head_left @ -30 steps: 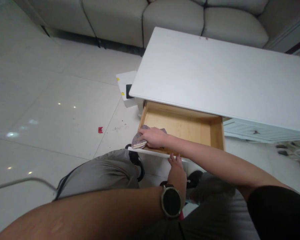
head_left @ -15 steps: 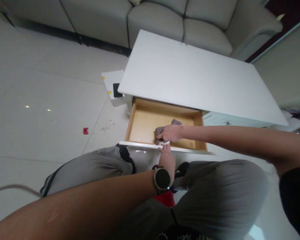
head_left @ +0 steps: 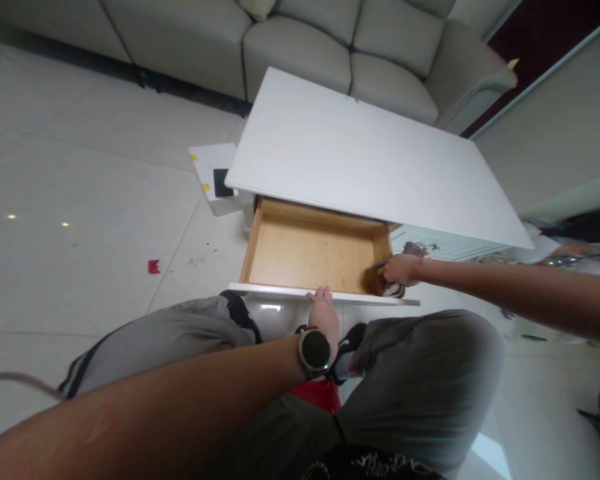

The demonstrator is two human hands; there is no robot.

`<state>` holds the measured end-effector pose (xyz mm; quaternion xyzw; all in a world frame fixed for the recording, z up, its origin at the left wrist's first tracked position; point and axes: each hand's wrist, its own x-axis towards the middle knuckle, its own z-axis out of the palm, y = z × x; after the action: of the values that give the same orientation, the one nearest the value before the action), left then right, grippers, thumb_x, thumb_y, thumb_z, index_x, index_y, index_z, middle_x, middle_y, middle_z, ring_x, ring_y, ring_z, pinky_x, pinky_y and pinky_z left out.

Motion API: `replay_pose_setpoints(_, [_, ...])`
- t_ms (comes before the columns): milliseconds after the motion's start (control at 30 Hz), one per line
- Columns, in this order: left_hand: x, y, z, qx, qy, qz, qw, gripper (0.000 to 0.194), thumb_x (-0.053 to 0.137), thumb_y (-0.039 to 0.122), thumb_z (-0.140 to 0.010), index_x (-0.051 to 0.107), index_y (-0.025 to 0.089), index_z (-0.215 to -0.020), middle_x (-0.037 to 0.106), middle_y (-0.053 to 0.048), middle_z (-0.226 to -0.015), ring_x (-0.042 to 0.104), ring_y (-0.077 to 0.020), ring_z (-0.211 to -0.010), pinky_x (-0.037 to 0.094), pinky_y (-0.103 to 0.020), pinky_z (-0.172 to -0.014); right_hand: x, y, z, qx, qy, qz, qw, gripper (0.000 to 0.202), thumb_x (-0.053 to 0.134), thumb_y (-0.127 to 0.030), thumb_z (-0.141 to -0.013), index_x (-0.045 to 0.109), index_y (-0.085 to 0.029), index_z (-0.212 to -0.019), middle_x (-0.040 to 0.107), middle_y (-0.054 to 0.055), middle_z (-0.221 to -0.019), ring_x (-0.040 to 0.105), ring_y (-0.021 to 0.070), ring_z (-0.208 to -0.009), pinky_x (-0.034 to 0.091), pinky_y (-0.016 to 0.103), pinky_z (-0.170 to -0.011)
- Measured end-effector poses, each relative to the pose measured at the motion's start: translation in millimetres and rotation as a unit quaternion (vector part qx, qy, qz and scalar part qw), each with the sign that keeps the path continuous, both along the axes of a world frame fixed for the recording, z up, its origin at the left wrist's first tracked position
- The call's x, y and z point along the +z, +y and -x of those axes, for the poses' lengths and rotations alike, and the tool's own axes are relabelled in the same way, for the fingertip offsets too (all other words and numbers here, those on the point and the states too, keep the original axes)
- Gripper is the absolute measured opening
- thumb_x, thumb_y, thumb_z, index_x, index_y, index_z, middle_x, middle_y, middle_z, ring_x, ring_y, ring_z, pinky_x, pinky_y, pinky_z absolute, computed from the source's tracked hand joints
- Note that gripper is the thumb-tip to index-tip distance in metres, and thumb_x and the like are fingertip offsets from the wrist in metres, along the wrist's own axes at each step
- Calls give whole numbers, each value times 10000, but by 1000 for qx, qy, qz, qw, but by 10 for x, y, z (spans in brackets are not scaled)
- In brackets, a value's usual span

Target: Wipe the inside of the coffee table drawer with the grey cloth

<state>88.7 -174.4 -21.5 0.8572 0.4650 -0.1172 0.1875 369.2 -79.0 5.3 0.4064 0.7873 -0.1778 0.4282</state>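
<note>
A pulled-out wooden drawer (head_left: 300,250) with a white drawer front (head_left: 275,292) stands before me. The fingers of my left hand (head_left: 324,312) are hooked over the front's top edge, near its middle; a watch (head_left: 314,353) is on that wrist. At the drawer's right end, my right hand (head_left: 401,269) is closed around a greyish-purple cloth (head_left: 415,249). Part of the cloth hangs below the hand by the drawer's front right corner, and another part sticks up behind it. The hand covers the cloth's middle.
The drawer belongs to a white coffee table (head_left: 370,153), with a grey sofa (head_left: 300,53) behind it. A white box (head_left: 215,157) with a black item on it stands left of the table. A red scrap (head_left: 153,267) lies on the tiled floor. My knees flank the drawer front.
My right hand has moved the cloth from the drawer's middle to its right end. My left hand keeps its place on the drawer front. The view has shifted slightly.
</note>
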Motion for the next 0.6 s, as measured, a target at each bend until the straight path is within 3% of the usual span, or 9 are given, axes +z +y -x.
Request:
replay_pose_setpoints(167, [-70,-42,5,28,-9,15,999,711,279,-87,-865,507,175,-1486,400,-94,-1619,380,-265,-1509,436,-537,-1154,117,147,205,-32,49,-156,986,541,541,-105,-862,704,-358,-1312,670,71,-1357,700,231,-934,470,324,-739])
replay_pose_setpoints(300, [-204,-167,42,43,-44,-12,998,786,312,-84,-854,545,395,-1431,406,40,-1630,297,-257,-1550,373,-625,-1176,130,150,349,-39,66,-200,977,581,528,-117,-871,622,-306,-1413,625,93,-1418,675,269,-1069,495,348,-801])
replay_pose_setpoints(400, [-292,-227,51,60,-61,-24,996,793,344,-75,-853,542,450,-1412,443,41,-1612,302,-267,-1548,358,-643,-1181,98,200,384,-25,74,-210,975,545,537,-111,-877,616,-254,-1397,636,126,-1371,642,278,-1136,495,363,-869])
replay_pose_setpoints(500, [-320,-223,36,55,-37,-38,997,829,315,-93,-842,506,433,-1453,422,40,-1620,334,-262,-1535,365,-644,-1181,-47,269,383,-28,84,-240,967,497,562,-148,-888,615,-201,-1379,643,161,-1318,612,290,-1166,496,378,-918])
replay_pose_setpoints(600, [-313,-197,25,37,-13,-37,999,816,297,-106,-845,533,380,-1456,399,38,-1631,337,-269,-1532,393,-644,-1163,-376,259,361,-71,95,-254,960,567,565,-234,-917,530,-217,-1482,555,179,-1456,562,322,-1249,510,425,-959])
